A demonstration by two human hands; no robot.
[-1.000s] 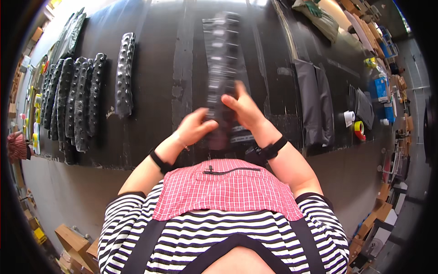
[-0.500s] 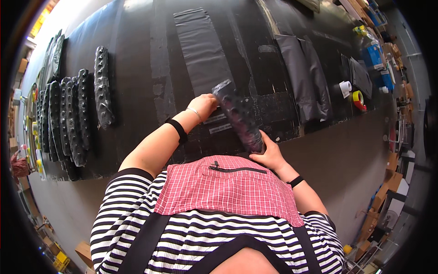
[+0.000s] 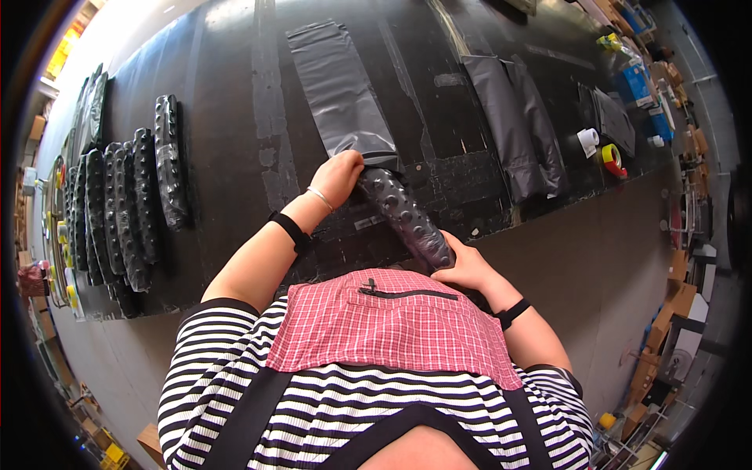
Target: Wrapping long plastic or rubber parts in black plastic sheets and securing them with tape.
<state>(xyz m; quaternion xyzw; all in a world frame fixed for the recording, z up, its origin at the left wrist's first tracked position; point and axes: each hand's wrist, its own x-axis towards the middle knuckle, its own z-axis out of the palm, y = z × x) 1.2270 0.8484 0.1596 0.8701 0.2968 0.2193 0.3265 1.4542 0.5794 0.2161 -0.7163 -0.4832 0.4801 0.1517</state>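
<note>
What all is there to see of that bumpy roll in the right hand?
The bumpy roll is long, dark and tube-like, studded with rounded bumps, and looks like glossy plastic. It slants away from the person toward the left. The right hand grips its near end; its far end is at the near edge of a flat grey bag, though whether it goes inside is unclear.

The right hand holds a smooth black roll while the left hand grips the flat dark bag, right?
Not quite: the head view shows the black roll is bumpy, not smooth. The right hand does hold it, and the left hand grips the flat dark bag.
</note>
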